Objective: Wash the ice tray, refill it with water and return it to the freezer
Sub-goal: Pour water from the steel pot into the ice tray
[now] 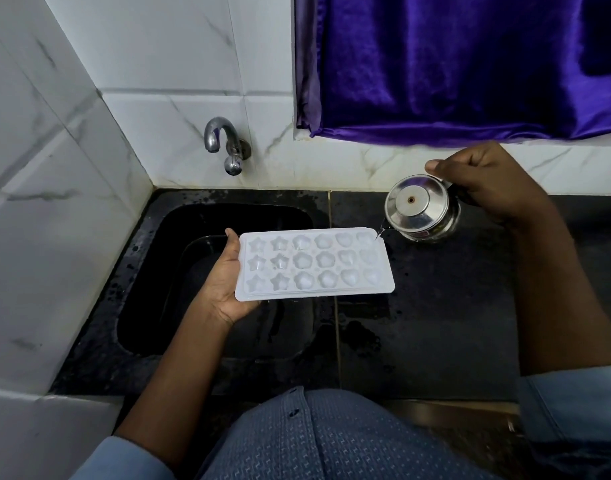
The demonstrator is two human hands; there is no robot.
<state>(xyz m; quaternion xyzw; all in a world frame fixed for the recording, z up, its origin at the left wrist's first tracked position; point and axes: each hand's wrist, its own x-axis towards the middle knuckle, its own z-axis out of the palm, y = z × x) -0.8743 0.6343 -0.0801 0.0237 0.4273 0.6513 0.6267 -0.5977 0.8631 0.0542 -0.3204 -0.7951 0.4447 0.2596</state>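
White plastic ice tray (314, 265), with star, flower and heart moulds in three rows, is held level above the near right part of the sink (151, 271), its right end reaching over the surface (435, 323). The left hand (224, 282) grasps its left short end, thumb over the rim and fingers hidden underneath. At the tray's far right corner a thin thread of water (378, 235) falls from a tilted steel kettle (418, 209), whose handle the right hand (484, 181) grips with clenched fingers (470, 161). The surface is black stone, wet and spotted with drops around the sink. A chrome tap (221, 140) juts from the white marbled wall tiles (37, 202), and a purple satin curtain (453, 64) hangs to its right.
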